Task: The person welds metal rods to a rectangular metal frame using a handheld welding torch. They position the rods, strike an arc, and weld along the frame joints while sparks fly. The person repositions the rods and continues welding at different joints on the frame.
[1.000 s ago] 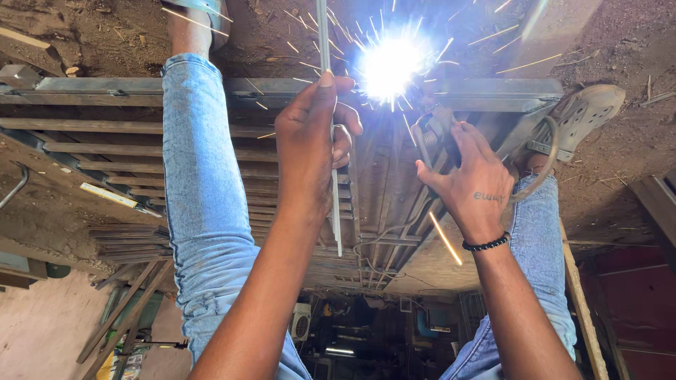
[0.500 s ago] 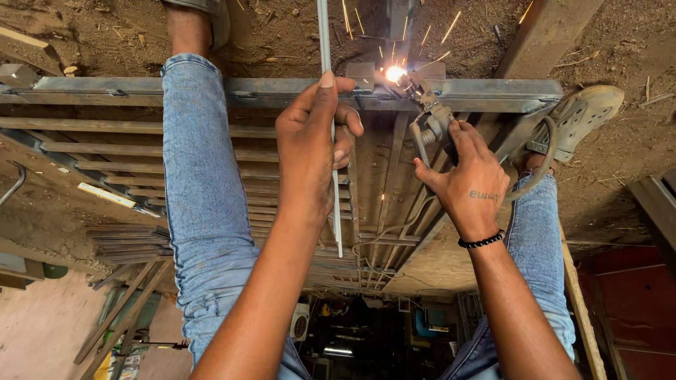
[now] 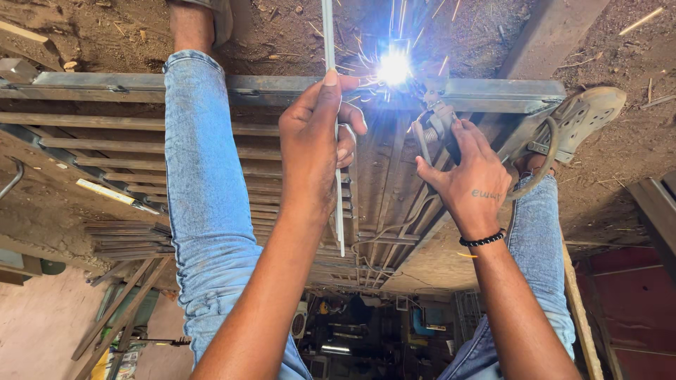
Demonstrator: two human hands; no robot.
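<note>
Head view, looking down between two legs in faded blue jeans (image 3: 204, 176) at welding in full flare — white arc (image 3: 394, 68) burning on the grey steel frame rail (image 3: 500, 95), sparks fanning out over the dirt floor (image 3: 105, 32).

Left hand (image 3: 313, 151) closed around a thin pale metal rod (image 3: 340, 218), fingers curled tight about its middle and thumb pressed along it, the rod held upright across the rail, just beside the arc. Right hand (image 3: 472, 183), with a black beaded wristband (image 3: 483, 239), wrapped around a metal welding electrode holder (image 3: 431, 130), fingers folded over the grip, its tip aimed into the glare; exact contact point lost in the brightness.

Below the rail, rows of rusty brown steel slats (image 3: 91, 144) of the same gate-like frame. At right, a worn beige shoe (image 3: 584, 116) resting against the rail's end.

Step in hand, by the look of it: tacking the rod to the rail where the two cross. Next move calls — as a judgement — for a steady left grip so the rod does not drift off upright, and for a slow, controlled feed of the electrode, with fingers kept well apart from the hot joint.
</note>
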